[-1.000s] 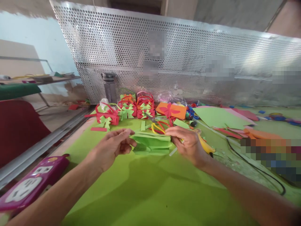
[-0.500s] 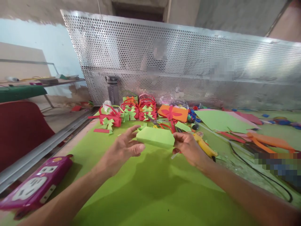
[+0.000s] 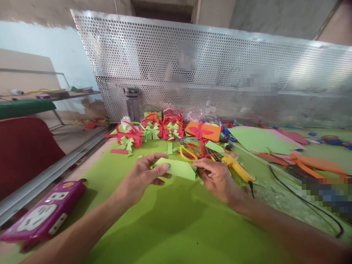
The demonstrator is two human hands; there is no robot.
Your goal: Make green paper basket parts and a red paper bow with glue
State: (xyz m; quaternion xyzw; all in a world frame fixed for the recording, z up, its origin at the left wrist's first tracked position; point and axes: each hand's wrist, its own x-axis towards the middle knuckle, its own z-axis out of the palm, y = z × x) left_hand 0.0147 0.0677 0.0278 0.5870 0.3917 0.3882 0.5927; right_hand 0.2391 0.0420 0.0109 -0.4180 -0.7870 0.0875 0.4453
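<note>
A folded light-green paper piece (image 3: 180,169), shaped like a small box, is held between my two hands above the green tabletop. My left hand (image 3: 147,172) grips its left end, thumb on the near face and fingers behind. At the right end, the fingers of my right hand (image 3: 216,176) pinch the paper's edge. Just beyond lie scissors with yellow handles (image 3: 188,153) and a strip of green paper (image 3: 170,148). A yellow glue gun (image 3: 238,168) rests to the right of my right hand.
Red paper bags with green bows (image 3: 129,138) and an orange one with a red bow (image 3: 202,131) stand at the back, near a grey bottle (image 3: 132,104). A purple case (image 3: 45,212) lies left. Green paper sheets (image 3: 261,141) and a black cord (image 3: 305,203) are on the right.
The green paper piece has come lower and nearer, its face now turned more upward. My left hand has closed on its left end, and the scissors' handles show more fully.
</note>
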